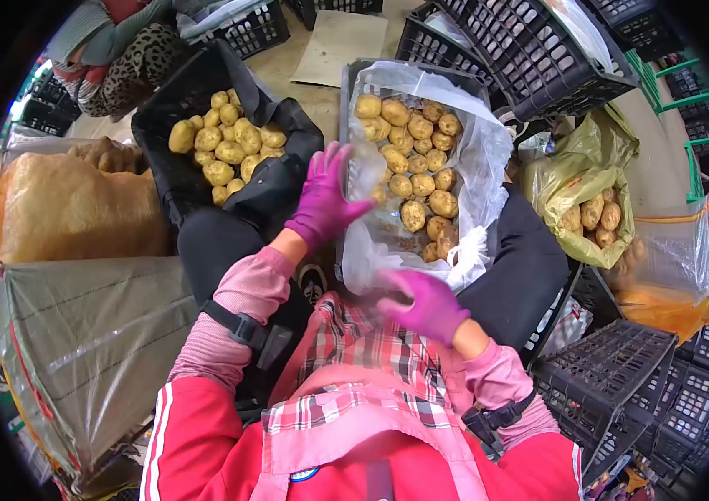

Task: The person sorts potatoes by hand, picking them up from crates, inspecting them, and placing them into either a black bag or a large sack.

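Observation:
My left hand (327, 199), in a purple glove, is open with fingers spread at the left rim of a plastic-lined crate (488, 167). It holds nothing. My right hand (428, 307), in a matching glove, hovers by the crate's near edge, thumb apart from the other fingers. Its fingertips are smeared by motion, but nothing shows in its grasp. Soil-marked potatoes (414, 216) lie in the lined crate, mostly toward its far and right sides. Left of it, a crate with a black lining (158, 171) holds cleaner yellow potatoes (229, 151).
A yellow-green bag of potatoes (576, 179) stands to the right, above a black crate (605, 359). Large filled sacks (79, 204) crowd the left. Black crates (530, 58) are stacked at the back right. Another person (112, 58) sits at the upper left.

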A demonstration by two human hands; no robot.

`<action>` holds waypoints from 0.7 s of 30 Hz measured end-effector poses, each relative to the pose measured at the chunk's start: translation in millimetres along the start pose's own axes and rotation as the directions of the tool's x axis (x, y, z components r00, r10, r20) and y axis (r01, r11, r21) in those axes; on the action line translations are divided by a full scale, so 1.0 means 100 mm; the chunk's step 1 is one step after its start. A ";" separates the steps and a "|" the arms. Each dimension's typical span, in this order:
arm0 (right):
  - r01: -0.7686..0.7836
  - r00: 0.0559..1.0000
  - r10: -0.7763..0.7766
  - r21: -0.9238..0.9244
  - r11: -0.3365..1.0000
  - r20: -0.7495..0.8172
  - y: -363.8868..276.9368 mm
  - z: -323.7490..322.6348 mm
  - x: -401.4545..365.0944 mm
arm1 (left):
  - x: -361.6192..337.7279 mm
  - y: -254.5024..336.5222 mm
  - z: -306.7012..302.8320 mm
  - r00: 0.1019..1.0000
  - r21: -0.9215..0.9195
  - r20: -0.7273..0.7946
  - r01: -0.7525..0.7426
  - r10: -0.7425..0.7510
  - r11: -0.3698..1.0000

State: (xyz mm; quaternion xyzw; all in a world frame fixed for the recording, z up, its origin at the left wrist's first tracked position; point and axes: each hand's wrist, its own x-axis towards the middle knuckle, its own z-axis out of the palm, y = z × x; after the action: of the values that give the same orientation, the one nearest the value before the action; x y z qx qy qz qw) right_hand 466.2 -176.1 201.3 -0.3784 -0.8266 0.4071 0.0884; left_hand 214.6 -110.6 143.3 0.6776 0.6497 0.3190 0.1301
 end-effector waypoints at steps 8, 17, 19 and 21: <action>-0.508 0.857 0.516 -0.206 0.836 -0.017 1.63 -0.03 1.89 | 0.26 -0.26 0.11 0.949 -0.290 -0.076 0.273 -0.306 0.917; -0.638 0.707 0.700 -0.517 0.571 -0.099 2.35 1.41 2.26 | 0.26 -0.10 0.04 0.891 -0.576 0.092 0.412 -0.445 0.706; -0.640 0.677 0.732 -0.553 0.534 -0.076 2.35 1.49 2.17 | 0.25 -0.06 0.04 0.885 -0.532 0.103 0.435 -0.454 0.726; -0.639 0.660 0.749 -0.572 0.514 -0.063 2.41 1.56 2.14 | 0.25 -0.03 0.05 0.900 -0.511 0.062 0.401 -0.432 0.760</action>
State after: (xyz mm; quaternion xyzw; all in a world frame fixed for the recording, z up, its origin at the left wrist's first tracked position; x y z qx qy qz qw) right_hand 379.2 -28.9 -113.4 -0.6450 -0.6881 0.1874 -0.2746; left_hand 213.7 -84.9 144.4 0.4470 0.6789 0.4629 0.3534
